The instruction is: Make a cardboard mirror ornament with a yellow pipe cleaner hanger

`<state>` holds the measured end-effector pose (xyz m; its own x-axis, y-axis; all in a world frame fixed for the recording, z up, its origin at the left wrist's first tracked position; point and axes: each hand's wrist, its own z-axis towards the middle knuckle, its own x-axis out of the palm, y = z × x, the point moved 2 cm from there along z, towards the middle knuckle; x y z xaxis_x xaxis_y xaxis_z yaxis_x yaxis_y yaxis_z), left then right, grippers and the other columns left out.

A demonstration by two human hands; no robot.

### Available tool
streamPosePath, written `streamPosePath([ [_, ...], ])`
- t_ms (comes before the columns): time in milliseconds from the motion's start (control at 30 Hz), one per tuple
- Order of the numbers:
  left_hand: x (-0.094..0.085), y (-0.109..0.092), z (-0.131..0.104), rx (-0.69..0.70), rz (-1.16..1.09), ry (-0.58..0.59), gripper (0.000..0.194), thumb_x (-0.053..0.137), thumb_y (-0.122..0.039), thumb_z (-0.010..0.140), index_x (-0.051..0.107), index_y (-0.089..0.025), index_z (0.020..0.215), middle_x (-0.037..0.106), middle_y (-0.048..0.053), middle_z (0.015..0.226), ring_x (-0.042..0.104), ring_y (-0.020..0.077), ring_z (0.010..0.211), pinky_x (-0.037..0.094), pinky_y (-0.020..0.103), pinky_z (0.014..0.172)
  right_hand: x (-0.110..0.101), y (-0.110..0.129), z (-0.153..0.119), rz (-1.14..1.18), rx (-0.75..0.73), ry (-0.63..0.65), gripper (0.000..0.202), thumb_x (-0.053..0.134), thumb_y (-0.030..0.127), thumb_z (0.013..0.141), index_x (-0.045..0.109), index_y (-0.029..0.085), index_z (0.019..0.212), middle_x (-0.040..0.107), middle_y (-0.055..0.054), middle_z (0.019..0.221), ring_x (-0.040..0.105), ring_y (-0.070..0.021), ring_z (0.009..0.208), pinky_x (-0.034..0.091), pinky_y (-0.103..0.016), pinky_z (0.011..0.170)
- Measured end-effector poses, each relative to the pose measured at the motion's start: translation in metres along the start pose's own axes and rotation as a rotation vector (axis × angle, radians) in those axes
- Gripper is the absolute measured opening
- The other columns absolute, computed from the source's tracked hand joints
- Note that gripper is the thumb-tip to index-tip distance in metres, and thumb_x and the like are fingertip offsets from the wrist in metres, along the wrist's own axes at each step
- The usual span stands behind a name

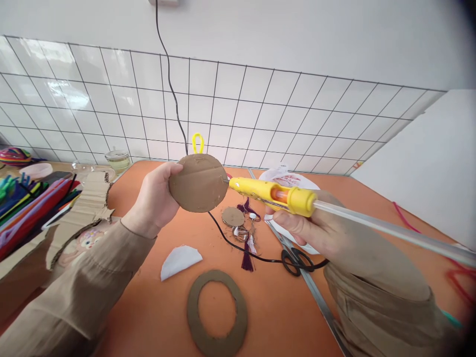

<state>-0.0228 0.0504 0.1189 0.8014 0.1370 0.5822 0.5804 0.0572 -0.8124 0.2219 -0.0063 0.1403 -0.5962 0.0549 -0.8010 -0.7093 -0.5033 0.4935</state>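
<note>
My left hand (158, 198) grips the left edge of a round cardboard disc (199, 186), held up above the table with its flat face toward me. A yellow loop (198, 143) sticks up from the disc's top edge. In my right hand (308, 228) is a yellow hot glue gun (260, 188), with a long clear glue stick (386, 229) running out of its back. The gun's nozzle points left and meets the disc near its right edge. My right fingers are wrapped under the gun's body and partly hidden.
On the orange table (148, 317) lie a cardboard ring (193, 312), a white half-circle piece (181, 262), a small cardboard disc (233, 216), dark purple tassels (247, 258) and black-handled scissors (293, 262). A black cord (223, 233) crosses the table. Colourful pipe cleaners (29, 208) and torn cardboard (92, 196) lie left.
</note>
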Motion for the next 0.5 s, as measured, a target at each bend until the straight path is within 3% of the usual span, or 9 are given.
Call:
streamPosePath([
  [167,-0.0009,0.0005,0.0008,-0.001,0.011,0.053,0.015,0.059,-0.014,0.075,0.061,-0.016,0.060,0.060,0.003,0.067,0.051,0.0157,0.064,0.039,0.029,0.060,-0.0009,0.0048,0.0000,0.047,0.035,0.014,0.046,0.045,0.064,0.094,0.063,0.024,0.081,0.043,0.002,0.052,0.044,-0.0141,0.046,0.036,-0.029,0.044],
  [500,0.0026,0.0000,-0.0013,-0.013,0.023,0.046,0.015,0.056,-0.013,0.077,0.063,-0.014,0.064,0.061,0.003,0.067,0.055,0.0163,0.064,0.041,0.028,0.059,-0.0002,0.0091,0.0004,0.127,0.073,0.009,0.047,0.046,0.064,0.094,0.058,0.023,0.075,0.042,0.003,0.049,0.042,-0.0128,0.044,0.037,-0.030,0.047],
])
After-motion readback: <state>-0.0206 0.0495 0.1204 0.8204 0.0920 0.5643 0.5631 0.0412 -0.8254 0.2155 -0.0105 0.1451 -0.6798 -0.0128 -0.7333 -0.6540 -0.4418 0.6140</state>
